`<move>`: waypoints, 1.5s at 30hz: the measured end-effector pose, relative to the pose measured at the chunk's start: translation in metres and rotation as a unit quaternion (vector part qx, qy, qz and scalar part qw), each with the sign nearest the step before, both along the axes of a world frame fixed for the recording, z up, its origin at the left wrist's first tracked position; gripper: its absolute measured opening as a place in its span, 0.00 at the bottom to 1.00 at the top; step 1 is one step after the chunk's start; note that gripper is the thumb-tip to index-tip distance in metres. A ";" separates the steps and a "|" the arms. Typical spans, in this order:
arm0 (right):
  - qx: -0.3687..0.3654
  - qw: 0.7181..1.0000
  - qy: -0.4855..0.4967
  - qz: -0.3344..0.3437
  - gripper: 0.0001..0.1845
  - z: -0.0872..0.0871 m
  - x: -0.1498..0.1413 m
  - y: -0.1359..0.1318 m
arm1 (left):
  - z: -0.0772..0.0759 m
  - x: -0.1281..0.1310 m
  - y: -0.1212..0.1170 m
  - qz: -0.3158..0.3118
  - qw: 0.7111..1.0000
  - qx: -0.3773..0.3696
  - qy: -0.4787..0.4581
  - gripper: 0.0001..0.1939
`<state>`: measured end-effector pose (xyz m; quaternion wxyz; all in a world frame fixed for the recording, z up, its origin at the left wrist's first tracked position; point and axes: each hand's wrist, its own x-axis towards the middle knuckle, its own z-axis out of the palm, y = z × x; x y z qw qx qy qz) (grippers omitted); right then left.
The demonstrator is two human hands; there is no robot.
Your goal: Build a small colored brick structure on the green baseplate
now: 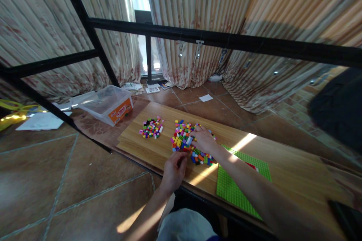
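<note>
A large heap of small toy building bricks (181, 135) in many colours lies on the wooden board. My right hand (204, 140) reaches over its right part, fingers bent down and together among the bricks. What those fingertips hold, if anything, is hidden. At the near edge of the heap, my left hand (174, 170) is curled with thumb and fingers drawn in; I cannot make out anything in it. Under my right forearm lies a green studded baseplate (234, 184), partly covered by the arm. A red piece (250, 165) shows on it beside the forearm.
A smaller brick pile (152, 128) sits left on the wooden board (294, 162). Beyond the board's left end stands a clear plastic bin (98, 103) with an orange label. A black metal rail (175, 32) crosses behind. A dark flat object (343, 214) lies at the right corner.
</note>
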<state>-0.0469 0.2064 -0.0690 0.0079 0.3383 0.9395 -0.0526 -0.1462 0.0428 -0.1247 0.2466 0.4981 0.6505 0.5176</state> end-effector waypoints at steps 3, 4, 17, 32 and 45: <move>-0.006 1.000 -0.002 0.012 0.11 0.001 0.000 0.002 | 0.000 0.000 0.000 -0.001 1.000 0.000 0.001 0.11; -0.006 1.000 -0.001 0.015 0.11 0.001 0.000 0.002 | -0.001 0.000 0.000 -0.002 1.000 -0.001 0.002 0.11; 0.013 0.997 0.001 0.080 0.06 0.013 0.006 -0.003 | 0.000 0.000 0.001 0.007 1.000 0.009 -0.002 0.10; -0.008 0.953 0.277 -0.118 0.05 0.021 0.084 -0.114 | 0.045 0.054 -0.001 -0.037 0.970 -0.030 -0.237 0.13; -0.264 0.790 0.507 -0.222 0.06 0.020 0.139 -0.148 | 0.058 0.096 -0.020 -0.247 0.959 -0.096 -0.100 0.12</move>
